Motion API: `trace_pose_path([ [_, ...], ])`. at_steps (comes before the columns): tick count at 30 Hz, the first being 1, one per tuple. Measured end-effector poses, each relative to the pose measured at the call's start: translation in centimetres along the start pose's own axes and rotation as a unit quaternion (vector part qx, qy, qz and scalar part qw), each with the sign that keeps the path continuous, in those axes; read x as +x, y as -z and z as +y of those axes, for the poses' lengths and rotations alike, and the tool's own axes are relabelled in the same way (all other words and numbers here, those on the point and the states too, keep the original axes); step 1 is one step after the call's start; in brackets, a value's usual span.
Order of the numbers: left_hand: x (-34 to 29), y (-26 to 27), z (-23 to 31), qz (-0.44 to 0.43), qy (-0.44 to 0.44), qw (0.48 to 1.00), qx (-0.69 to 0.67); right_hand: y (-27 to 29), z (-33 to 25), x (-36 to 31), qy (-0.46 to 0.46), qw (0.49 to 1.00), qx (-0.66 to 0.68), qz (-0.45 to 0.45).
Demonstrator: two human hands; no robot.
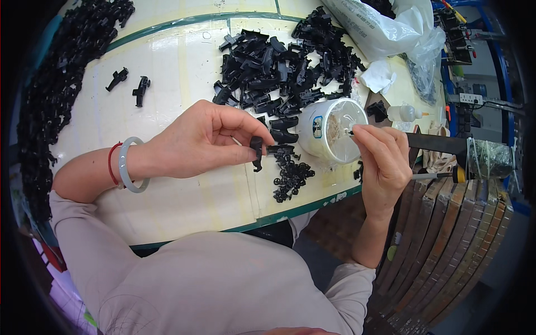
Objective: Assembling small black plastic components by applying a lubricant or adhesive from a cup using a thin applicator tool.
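My left hand (204, 137) pinches a small black plastic part (257, 153) between thumb and fingers, above the table. My right hand (384, 164) is closed in a pinch at the mouth of a white plastic tub (314, 146). A tiny dark tip shows at its fingertips, too small to name. Fine, pale brown pieces (336, 132) lie inside the tub, partly under clear film. Between the hands, several larger black parts (285, 136) sit by a little heap of small black pieces (292, 177).
A big pile of black plastic parts (279, 70) covers the table's far middle; another long pile (61, 72) runs down the left. Two loose parts (141, 91) lie apart. A plastic bag (385, 28), a small bottle (403, 113) and stacked flat boards (446, 240) are at right.
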State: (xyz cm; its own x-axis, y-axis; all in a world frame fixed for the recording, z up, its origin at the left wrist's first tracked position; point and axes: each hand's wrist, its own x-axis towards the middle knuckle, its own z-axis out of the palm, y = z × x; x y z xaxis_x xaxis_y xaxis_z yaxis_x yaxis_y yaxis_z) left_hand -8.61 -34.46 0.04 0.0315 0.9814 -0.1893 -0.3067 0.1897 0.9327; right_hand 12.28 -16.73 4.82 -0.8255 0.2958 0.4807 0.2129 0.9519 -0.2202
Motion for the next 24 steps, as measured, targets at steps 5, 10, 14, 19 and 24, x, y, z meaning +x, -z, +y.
trace_pose_path([
  [5,0.17,0.11,0.05,0.001,0.003,0.999,0.043,-0.44,0.09,0.2,0.033,0.999,-0.014,-0.034],
  [10,0.13,-0.25,-0.12,0.04,0.038,0.998,-0.002,-0.85,-0.11,0.16,0.053,0.996,-0.065,-0.016],
  [14,0.1,-0.18,0.06,0.033,0.052,0.998,-0.004,-0.73,-0.22,0.01,0.049,0.996,-0.068,-0.013],
  [19,0.0,-0.49,0.36,0.035,0.078,0.995,-0.043,-0.8,-0.24,-0.02,0.032,0.999,-0.037,-0.013],
  [24,-0.07,-0.83,0.3,0.034,0.102,0.992,-0.069,-0.1,-0.52,-0.09,-0.073,0.993,0.094,-0.017],
])
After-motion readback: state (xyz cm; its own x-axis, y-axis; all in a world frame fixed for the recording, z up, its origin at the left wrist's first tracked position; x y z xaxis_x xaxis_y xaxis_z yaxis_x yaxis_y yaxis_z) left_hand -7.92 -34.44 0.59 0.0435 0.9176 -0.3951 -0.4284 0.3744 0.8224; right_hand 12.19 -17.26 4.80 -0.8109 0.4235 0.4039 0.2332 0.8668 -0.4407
